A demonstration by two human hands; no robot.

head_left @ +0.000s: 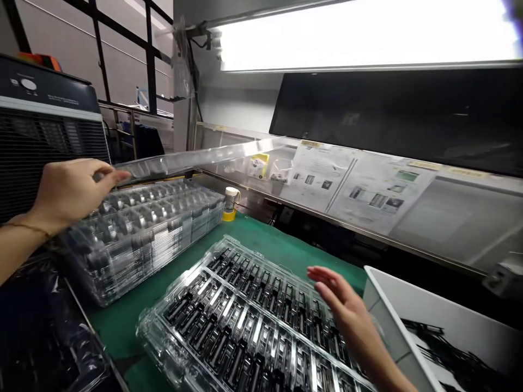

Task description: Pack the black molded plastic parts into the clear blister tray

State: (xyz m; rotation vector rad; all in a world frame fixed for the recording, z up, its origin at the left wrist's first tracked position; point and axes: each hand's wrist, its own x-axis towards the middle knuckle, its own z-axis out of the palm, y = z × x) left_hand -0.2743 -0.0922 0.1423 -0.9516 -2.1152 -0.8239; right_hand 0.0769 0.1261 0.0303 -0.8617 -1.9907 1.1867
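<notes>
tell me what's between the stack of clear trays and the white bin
The head view shows a clear tray of black parts on the green mat between the stack and the bin, with the right hand at its right side.

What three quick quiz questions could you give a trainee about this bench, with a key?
1. Which hand holds the clear plastic piece above the stack of clear trays?
2. What colour is the work surface under the loaded tray: A green, B red, C yellow?
3. True or false: the white bin is left of the loaded tray.

Key: 1. The left hand. 2. A. 3. False; the white bin is on its right.
</notes>
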